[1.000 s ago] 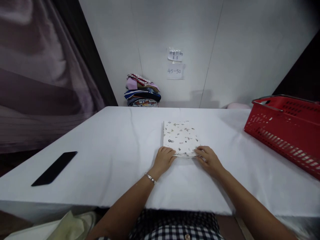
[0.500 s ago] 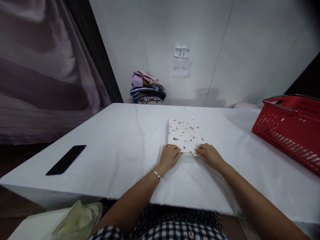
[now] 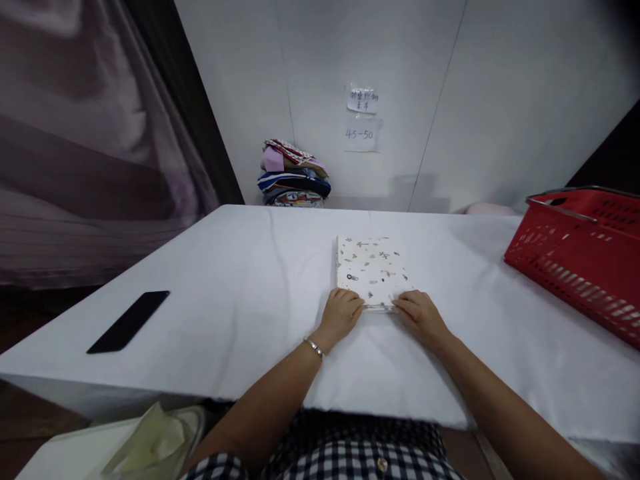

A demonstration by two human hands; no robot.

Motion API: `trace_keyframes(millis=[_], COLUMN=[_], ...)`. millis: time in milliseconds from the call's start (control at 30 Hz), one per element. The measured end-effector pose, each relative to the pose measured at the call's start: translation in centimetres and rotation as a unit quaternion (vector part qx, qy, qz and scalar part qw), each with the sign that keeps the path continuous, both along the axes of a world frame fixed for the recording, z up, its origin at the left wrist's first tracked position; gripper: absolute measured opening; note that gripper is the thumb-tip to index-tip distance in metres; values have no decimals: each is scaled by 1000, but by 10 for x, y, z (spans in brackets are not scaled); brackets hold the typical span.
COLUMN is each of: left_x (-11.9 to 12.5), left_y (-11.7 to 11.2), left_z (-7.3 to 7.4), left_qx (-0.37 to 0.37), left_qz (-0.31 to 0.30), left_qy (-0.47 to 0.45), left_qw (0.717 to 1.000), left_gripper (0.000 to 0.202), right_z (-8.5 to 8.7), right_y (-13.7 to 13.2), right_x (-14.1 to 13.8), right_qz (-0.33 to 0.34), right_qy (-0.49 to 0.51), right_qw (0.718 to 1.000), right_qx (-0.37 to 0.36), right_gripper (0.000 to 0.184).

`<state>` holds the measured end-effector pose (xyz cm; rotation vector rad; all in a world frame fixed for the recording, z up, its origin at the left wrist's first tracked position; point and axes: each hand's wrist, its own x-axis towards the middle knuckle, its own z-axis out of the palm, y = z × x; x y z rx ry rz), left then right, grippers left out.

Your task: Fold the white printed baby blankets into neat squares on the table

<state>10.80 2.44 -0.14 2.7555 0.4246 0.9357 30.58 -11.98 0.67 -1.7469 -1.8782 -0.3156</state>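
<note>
A folded white cloth [image 3: 373, 270] with small dark printed figures lies flat on the white-covered table [image 3: 235, 267]. At its near left corner, my left hand [image 3: 340, 313] pinches the edge between thumb and fingers; a silver bracelet circles that wrist. My right hand [image 3: 419, 317] grips the near right corner in the same way. Several layers of the cloth show along the near edge between the hands. Both thumbs point inward, and the fingers hide the two near corners.
A red plastic basket [image 3: 575, 260] with a metal handle stands at the right. A flat black object [image 3: 130, 322] lies at the left. Behind the table's far edge is a stack of folded fabrics [image 3: 295, 177]. A pale bag [image 3: 150, 440] rests on a white surface below left.
My right hand has shifted very slightly to the right along the cloth's near edge. The cloth and my left hand keep almost the same place; the camera view has tilted a little.
</note>
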Motion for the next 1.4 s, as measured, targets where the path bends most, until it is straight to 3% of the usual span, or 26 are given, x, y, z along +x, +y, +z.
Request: trace_keyframes(millis=[233, 433, 633, 867, 1067, 1400], left_x=[1, 3, -3, -5, 0, -8], left_y=[1, 1, -1, 0, 1, 0], left_z=[-2, 0, 0, 0, 6, 6], left_qx=[20, 44, 44, 34, 51, -30], left_qz=[3, 21, 8, 9, 31, 23], left_qy=[3, 3, 23, 24, 20, 30], left_qw=[1000, 999, 999, 999, 998, 999], left_gripper=[15, 20, 16, 15, 19, 15], right_z=[1, -7, -2, 0, -4, -3], right_y=[3, 7, 1, 1, 8, 8], right_x=[1, -1, -1, 0, -5, -5], right_qz=[-4, -38, 3, 4, -51, -40], right_qy=[-2, -4, -9, -12, -13, -28], right_qw=[1000, 998, 1000, 1000, 998, 999], right_qx=[-7, 51, 10, -2, 45, 8], right_gripper=[23, 23, 21, 23, 24, 25])
